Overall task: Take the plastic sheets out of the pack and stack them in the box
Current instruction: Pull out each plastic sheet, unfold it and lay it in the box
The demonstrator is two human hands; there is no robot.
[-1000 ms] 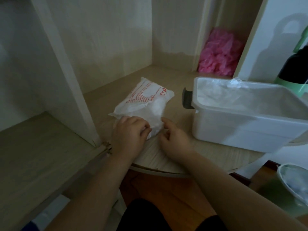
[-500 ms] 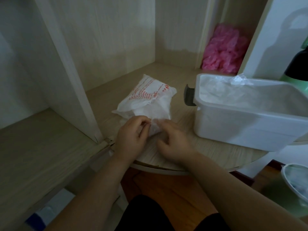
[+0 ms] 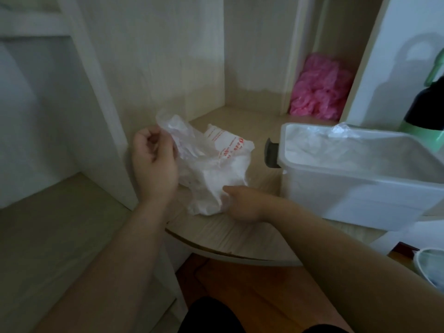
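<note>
A white plastic pack [image 3: 223,169] with red print lies on the round wooden shelf [image 3: 240,239]. My left hand [image 3: 153,164] is raised beside it and pinches a thin clear plastic sheet [image 3: 180,138] that stretches up out of the pack. My right hand [image 3: 242,203] grips the pack's near end and holds it down on the shelf. To the right stands a white plastic box [image 3: 355,195] with a dark side handle [image 3: 271,152]; clear sheets [image 3: 324,145] lie inside it.
A pink crumpled heap [image 3: 319,90] sits in the back compartment. An upright wooden divider [image 3: 103,111] stands left of the pack. A dark and green bottle [image 3: 427,109] stands behind the box. A small bin [image 3: 430,267] is on the floor at lower right.
My left hand has risen from the pack's near end and drawn a clear sheet up and to the left. My right hand has stayed low on the pack.
</note>
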